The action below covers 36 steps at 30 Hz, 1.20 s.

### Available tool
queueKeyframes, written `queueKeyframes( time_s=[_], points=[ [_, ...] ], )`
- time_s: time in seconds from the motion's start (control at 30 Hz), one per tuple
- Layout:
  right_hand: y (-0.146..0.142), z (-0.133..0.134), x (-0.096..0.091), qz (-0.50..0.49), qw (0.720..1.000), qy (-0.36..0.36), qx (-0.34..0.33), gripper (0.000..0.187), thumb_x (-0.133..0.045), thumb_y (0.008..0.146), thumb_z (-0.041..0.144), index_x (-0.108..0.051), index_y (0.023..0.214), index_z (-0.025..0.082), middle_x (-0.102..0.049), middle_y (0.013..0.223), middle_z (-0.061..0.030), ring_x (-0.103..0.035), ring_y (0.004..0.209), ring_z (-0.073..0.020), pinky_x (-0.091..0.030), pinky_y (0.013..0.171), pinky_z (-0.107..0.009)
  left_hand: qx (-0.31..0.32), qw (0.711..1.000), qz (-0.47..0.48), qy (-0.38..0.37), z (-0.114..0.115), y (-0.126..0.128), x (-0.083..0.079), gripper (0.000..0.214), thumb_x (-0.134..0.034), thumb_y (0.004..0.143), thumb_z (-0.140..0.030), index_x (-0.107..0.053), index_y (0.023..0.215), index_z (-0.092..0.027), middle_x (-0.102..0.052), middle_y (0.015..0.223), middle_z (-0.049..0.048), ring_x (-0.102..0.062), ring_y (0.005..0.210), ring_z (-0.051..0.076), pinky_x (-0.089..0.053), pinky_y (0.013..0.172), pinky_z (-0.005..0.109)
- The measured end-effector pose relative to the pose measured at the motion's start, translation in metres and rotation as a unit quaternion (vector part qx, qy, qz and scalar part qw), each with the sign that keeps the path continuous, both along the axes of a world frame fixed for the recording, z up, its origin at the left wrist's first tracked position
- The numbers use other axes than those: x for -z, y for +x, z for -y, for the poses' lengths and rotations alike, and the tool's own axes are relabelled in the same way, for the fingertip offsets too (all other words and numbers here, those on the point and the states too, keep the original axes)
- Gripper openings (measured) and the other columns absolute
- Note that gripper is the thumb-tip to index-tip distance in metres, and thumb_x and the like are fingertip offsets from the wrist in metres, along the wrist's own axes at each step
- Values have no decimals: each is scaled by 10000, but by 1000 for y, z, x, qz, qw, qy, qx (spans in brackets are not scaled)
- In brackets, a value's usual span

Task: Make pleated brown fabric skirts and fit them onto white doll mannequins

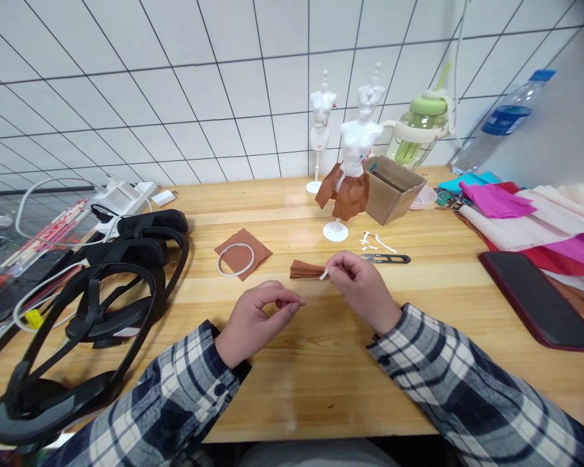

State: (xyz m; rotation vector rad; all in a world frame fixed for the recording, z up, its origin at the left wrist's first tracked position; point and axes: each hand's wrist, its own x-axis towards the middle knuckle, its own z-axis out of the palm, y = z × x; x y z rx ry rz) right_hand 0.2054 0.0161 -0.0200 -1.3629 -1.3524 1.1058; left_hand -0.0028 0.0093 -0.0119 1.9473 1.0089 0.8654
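Observation:
My right hand (360, 288) is closed in a pinch at the narrow end of a small brown cloth (305, 270) gathered into pleats. A short white strip (324, 274) sticks out from its fingertips across that end. The cloth's other end fans out slightly to the left. Just below and to the left, my left hand (260, 318) has its thumb and forefinger brought together, apart from the cloth. Whether anything tiny sits between those fingertips is unclear. Thread snips (385, 258) and small white scraps (370, 241) lie beyond my right hand.
A flat brown cloth square (248, 250) lies under a silver ring (236, 259). Behind stand two white mini mannequins, the nearer one (359, 146) wearing brown cloth, and a cardboard box (392, 191). Black headsets (126, 285) crowd the left; a phone (540, 298) and coloured fabrics (535, 220) lie right.

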Motion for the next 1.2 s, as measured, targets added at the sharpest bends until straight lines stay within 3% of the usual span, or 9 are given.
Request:
queueKeyframes(
  time_s=[0.1, 0.17, 0.23, 0.43, 0.6, 0.73, 0.8, 0.97, 1.2],
  points=[
    [24, -12, -1, 100, 992, 55, 61, 136, -541, 786, 325, -586, 757, 200, -486, 587, 47, -416, 512, -103, -327, 497, -233, -6, 1000, 3, -2, 0, -1, -1, 117, -624, 849, -211, -731, 856, -163, -693, 767, 51, -631, 704, 140, -485, 663, 250],
    [43, -22, 0, 227, 963, 97, 103, 123, -563, 780, 314, -617, 771, 204, -559, 626, 30, -470, 555, -115, -348, 559, -249, -9, 1000, 1, -5, 0, -1, -3, 124, -623, 851, -220, -732, 855, -160, -696, 771, 55, -633, 711, 145, -488, 666, 257],
    [60, -31, 3, 308, 942, 83, 108, 133, -555, 790, 320, -627, 762, 211, -608, 651, 23, -502, 566, -123, -347, 572, -256, -14, 1000, -4, -11, 0, -2, -4, 135, -620, 855, -235, -731, 852, -159, -698, 777, 61, -630, 718, 151, -491, 672, 266],
    [84, -46, 21, 360, 923, 42, 128, 219, -539, 819, 356, -694, 845, 203, -704, 736, -22, -574, 605, -152, -369, 578, -271, -16, 1000, -14, -15, -1, -3, -3, 143, -615, 859, -245, -727, 854, -156, -692, 775, 62, -618, 711, 146, -490, 673, 267],
    [93, -49, 26, 339, 930, 8, 139, 265, -524, 834, 324, -739, 957, 230, -739, 815, -33, -626, 692, -176, -411, 642, -294, -10, 1000, -24, 2, -2, -4, -2, 126, -593, 846, -189, -715, 848, -157, -688, 763, 49, -610, 692, 135, -487, 662, 255],
    [85, -45, 20, 330, 924, 63, 184, 242, -584, 807, 351, -734, 948, 224, -703, 785, -20, -561, 600, -151, -405, 611, -293, -4, 999, -29, 27, -1, -4, -4, 123, -575, 810, -130, -694, 818, -157, -684, 751, 40, -609, 684, 130, -486, 652, 245],
    [69, -36, 14, 274, 942, 107, 160, 236, -588, 816, 354, -727, 928, 199, -670, 728, -19, -544, 587, -143, -413, 594, -280, -1, 999, -27, 41, 0, -4, -4, 124, -571, 804, -123, -690, 818, -158, -675, 742, 36, -608, 681, 129, -482, 645, 242],
    [15, -3, -3, 174, 970, 156, -68, 166, -587, 836, 273, -731, 886, 209, -643, 722, -14, -504, 581, -123, -403, 560, -257, 13, 994, -46, 94, -1, -4, -1, 138, -575, 822, -136, -705, 846, -176, -642, 694, 19, -586, 650, 121, -462, 643, 247],
    [-5, 13, -9, 85, 986, 76, -120, 150, -671, 784, 290, -739, 877, 194, -633, 710, 1, -431, 542, -88, -357, 507, -228, 34, 986, -71, 147, -2, -3, -1, 173, -554, 830, -130, -709, 864, -198, -663, 718, 25, -597, 689, 134, -464, 667, 265]
  ],
)
